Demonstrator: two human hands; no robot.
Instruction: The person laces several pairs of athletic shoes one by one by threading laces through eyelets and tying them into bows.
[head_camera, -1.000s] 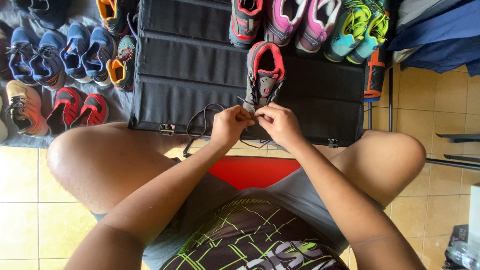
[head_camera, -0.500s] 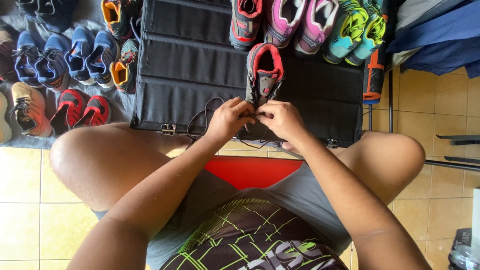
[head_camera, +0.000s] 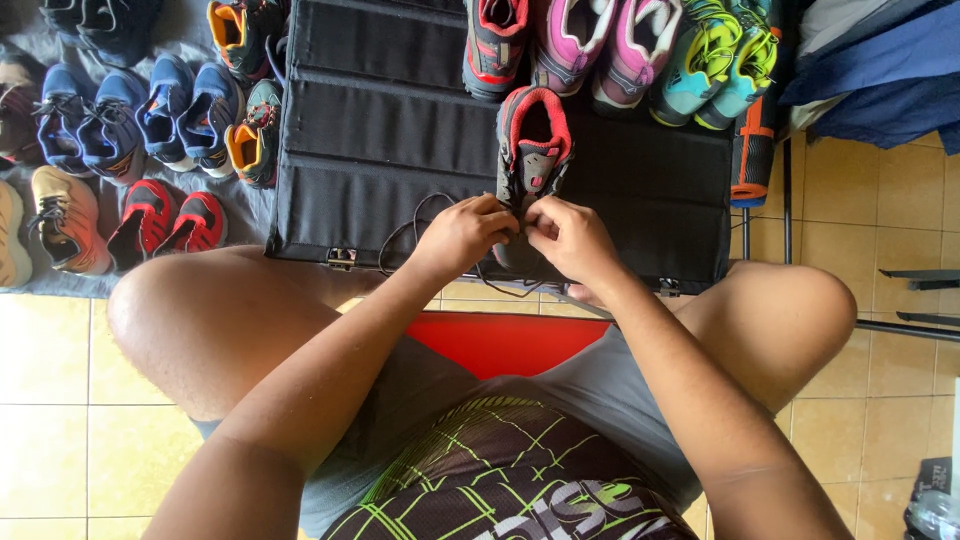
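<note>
Directly ahead, a grey-and-red shoe is laid lengthwise on the black counter; its dark laces are pinched by both closed hands, left hand and right hand equally near.

The grey shoe looks like matt mesh cloth with a soft red padded lining; its dark lace is thin cord. Beneath it, the black mat is matt woven fabric, ribbed, with small metal clasps. The yellow floor tiles are smooth, faintly glossy ceramic.
</note>
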